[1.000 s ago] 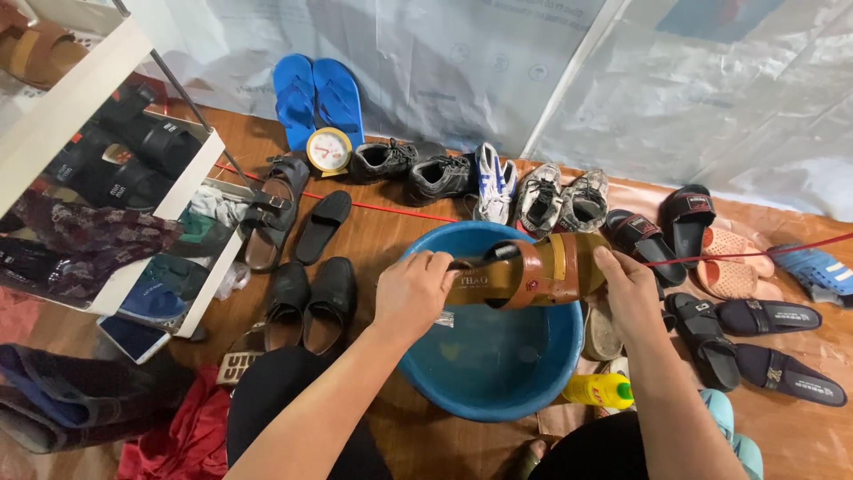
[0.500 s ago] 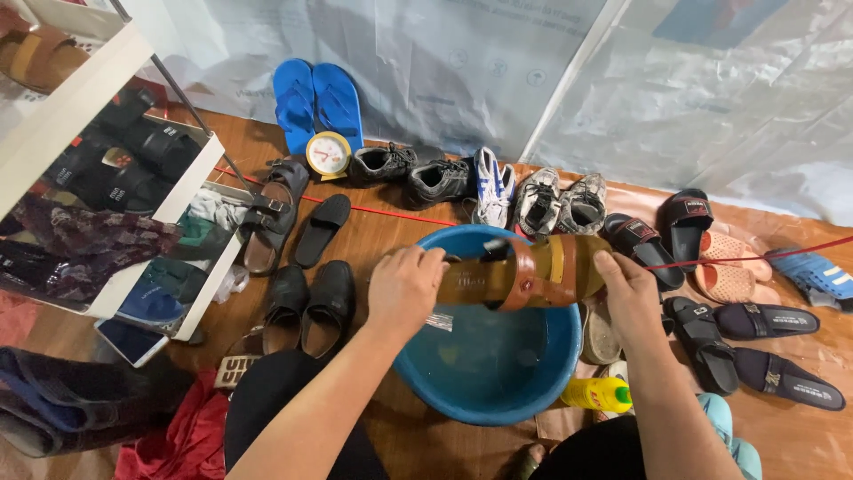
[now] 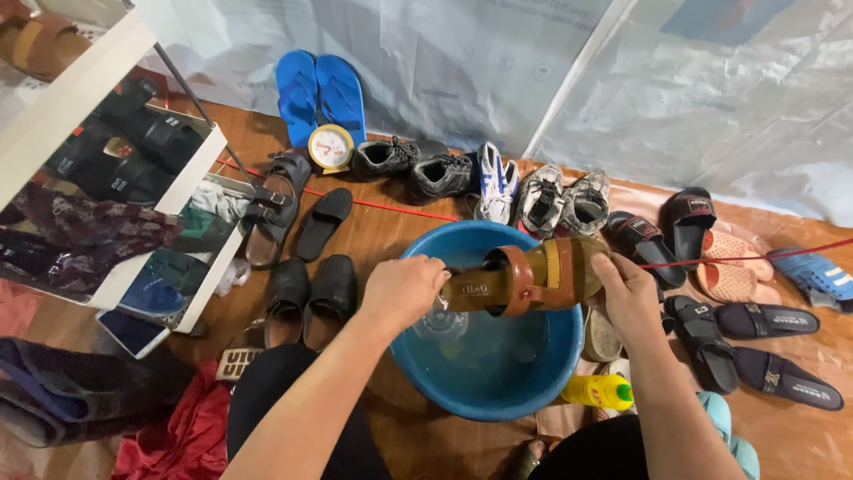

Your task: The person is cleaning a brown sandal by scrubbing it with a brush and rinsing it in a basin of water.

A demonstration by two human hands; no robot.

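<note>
A wooden floor (image 3: 391,222) fills the frame, backed by pale plastic sheeting (image 3: 498,62) across the top, with footwear lined up all along it. Upper left of centre, a pair of blue flip-flops (image 3: 320,93) leans on the sheeting, a small round clock (image 3: 330,147) just below them, then black shoes (image 3: 418,169) and grey trainers (image 3: 564,200) running right. Black sandals (image 3: 755,342) sit at the right edge, a white shelf unit (image 3: 115,133) at the left.

Dead centre, a blue basin (image 3: 533,391) holds water. Over it, both hands work a brown strapped sandal (image 3: 533,277). The left hand (image 3: 402,292) is closed into a fist at the toe end, fingers curled tight; whether it grips the sole or something against it, I cannot tell. The right hand (image 3: 629,298) wraps around the heel end, fingers folded underneath.

That sandal looks stiff in the sole, light, and likely slick when wet, so the thick heel and the broad strap seem the surest places to hold. A yellow bottle with a green cap (image 3: 600,391) lies just right of the basin.
</note>
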